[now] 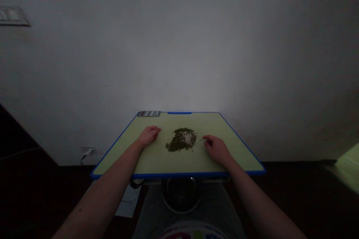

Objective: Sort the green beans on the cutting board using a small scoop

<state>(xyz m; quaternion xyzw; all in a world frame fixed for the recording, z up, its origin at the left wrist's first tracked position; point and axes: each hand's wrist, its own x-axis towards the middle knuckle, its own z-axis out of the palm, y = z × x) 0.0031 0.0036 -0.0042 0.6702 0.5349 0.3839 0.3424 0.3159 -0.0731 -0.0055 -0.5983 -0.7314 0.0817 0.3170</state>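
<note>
A pale green cutting board [157, 160] with a blue rim lies in front of me. On its middle sits a loose heap of small dark green grains [179, 142], with a whitish patch of powder or grains [186, 137] on top. My left hand [148, 137] rests on the board just left of the heap, fingers closed and holding nothing. My right hand [215, 150] lies to the right of the heap, pinching a thin pale stick [199, 140] whose tip points toward the heap. The picture is too dim to show the stick's material.
A phone [149, 113] lies at the board's far left edge. Below the board's near edge stands a round metal bowl [181, 194], beside a white sheet of paper [129, 201]. A plugged-in wall socket [88, 152] sits low on the wall behind.
</note>
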